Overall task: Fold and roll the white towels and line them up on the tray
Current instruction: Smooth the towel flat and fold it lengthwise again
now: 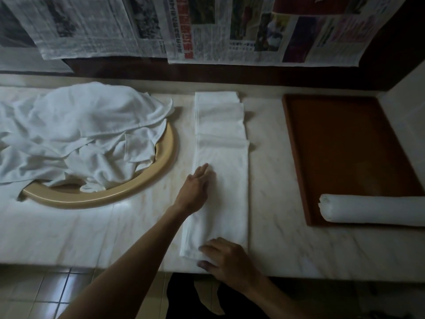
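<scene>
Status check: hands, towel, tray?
Left hand flat on folded towel strip; right hand pressing its near end. One rolled towel on tray. Nothing blocking.

Folded towel [222, 171]: plain white, no print; landmark for rest.
Towel heap [76, 134] left of it: white, grey shadow in creases.
Round basin rim [128, 192] under heap: beige/tan, glossy.
Counter [276, 180] beneath towel: off-white marble w/ faint grey-brown veins.
Tray [345, 146] right of towel: reddish-brown, plain.
Rolled towel [372, 210] on tray's near end: white.
Newspapers [207, 26] on wall beyond towel: grey text blocks, b/w photos at left, colour photos + red headline at right.
Floor tiles [34, 293] below counter's edge, left of towel: pale grey-green, dark grout.
</scene>
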The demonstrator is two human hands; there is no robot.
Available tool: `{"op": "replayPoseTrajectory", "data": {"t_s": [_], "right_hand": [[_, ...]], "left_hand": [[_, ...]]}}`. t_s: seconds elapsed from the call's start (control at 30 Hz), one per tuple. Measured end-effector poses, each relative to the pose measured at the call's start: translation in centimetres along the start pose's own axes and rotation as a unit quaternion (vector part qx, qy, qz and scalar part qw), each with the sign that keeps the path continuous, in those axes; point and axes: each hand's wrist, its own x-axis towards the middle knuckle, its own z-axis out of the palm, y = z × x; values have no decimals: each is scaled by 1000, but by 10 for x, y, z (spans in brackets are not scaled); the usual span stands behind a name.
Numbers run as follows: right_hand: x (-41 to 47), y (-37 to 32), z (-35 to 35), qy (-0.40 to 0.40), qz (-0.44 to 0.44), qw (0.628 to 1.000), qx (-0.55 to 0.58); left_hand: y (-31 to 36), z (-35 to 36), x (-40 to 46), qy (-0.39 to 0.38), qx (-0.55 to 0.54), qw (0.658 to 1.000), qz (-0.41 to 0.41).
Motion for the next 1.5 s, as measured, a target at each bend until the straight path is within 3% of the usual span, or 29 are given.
{"op": "replayPoseTrajectory", "data": {"t_s": [0.13,0.27,0.5,0.73,0.8,0.87,0.93,1.0,1.1,1.17,1.27,1.4,1.43,1.5], "right_hand": [[-4,22,-18,89,43,995,14],[8,53,-29,163,77,983,-33],[11,73,-11,-2,214,954,-208],[12,72,-12,-26,228,949,-218],[12,70,-15,-29,229,949,-215],[12,70,-16,-28,239,948,-209],[9,71,-19,-26,266,941,-209],[5,79,-22,-44,293,930,-215],[-2,89,-24,-99,294,920,-240],[-2,86,-24,-91,296,919,-245],[2,81,-27,-64,298,921,-243],[2,80,-27,-58,297,923,-240],[2,79,-27,-57,295,924,-237],[2,81,-27,-54,286,928,-231]], "left_hand": [[12,-8,-42,158,-66,975,-144],[25,-2,-102,167,-93,955,-228],[36,18,-141,87,-80,943,-312],[27,14,-137,105,-168,911,-361],[26,11,-140,128,-170,910,-357],[28,13,-143,162,-105,924,-331],[41,22,-140,226,-24,942,-247],[62,34,-120,266,-40,955,-125],[79,58,-81,121,-110,986,33],[64,73,-65,47,-24,996,75],[13,68,-55,47,148,988,29],[-25,39,-43,122,163,965,-164],[-12,37,-38,143,145,964,-170],[30,46,-21,122,54,989,-66]]}}
